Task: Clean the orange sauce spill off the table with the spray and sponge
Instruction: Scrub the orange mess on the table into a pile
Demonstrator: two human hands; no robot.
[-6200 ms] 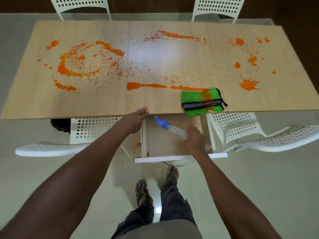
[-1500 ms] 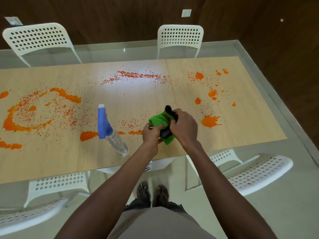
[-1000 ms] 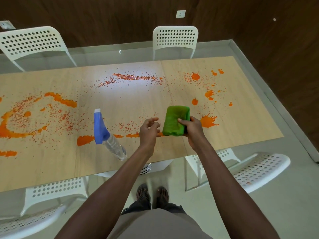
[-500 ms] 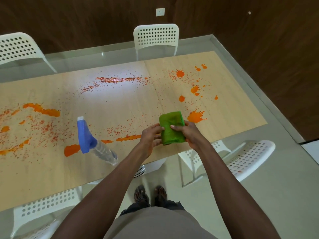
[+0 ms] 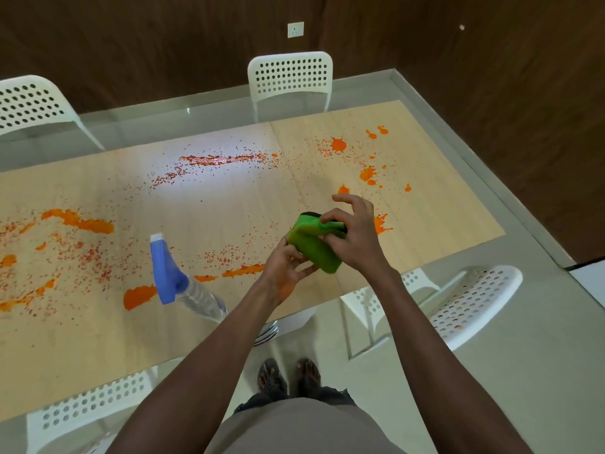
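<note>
Along the left we see a white chair [image 5: 31, 104] behind the far edge of the table [image 5: 82, 332], and another chair back [image 5: 88, 406] pushed in under the near edge. The tabletop between those edges is smeared with orange sauce [image 5: 78, 221], with a thick blot [image 5: 139, 296] close to the near edge. Just right of that blot the spray bottle [image 5: 183, 285] stands on the table near its front edge, its blue head turned toward the far left and its clear body leaning toward us in this wide view.

Right of the bottle, well apart from it, our left hand [image 5: 286, 270] grips the lower left edge of the green sponge [image 5: 314, 245], fingers curled under it. The sponge is held up above the near edge of the table, between both hands, its long axis running from upper left to lower right. Our right hand [image 5: 353, 237] pinches its upper end with thumb and curled fingers while the index finger sticks up free.

Farther right, more splats [image 5: 339, 145] dot the table up to its right edge, and a white chair [image 5: 471, 299] stands angled out on the pale floor [image 5: 523, 388].
</note>
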